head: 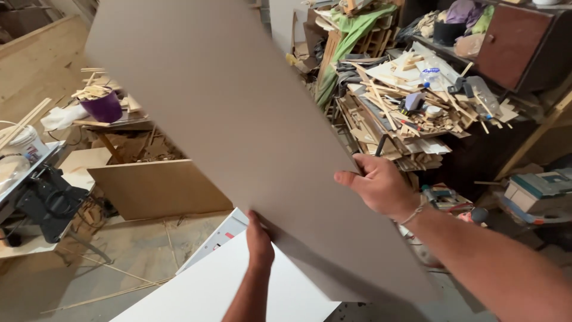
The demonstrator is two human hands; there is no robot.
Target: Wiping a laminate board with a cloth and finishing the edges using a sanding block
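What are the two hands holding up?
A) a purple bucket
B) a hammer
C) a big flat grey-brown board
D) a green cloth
C: the right hand grips the edge of the big flat grey-brown board, and the left hand presses on its lower part, while the purple bucket and the green cloth sit far off, untouched.

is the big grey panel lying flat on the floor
No, both hands, the left hand and the right hand, hold the grey panel tilted up in the air above the white board.
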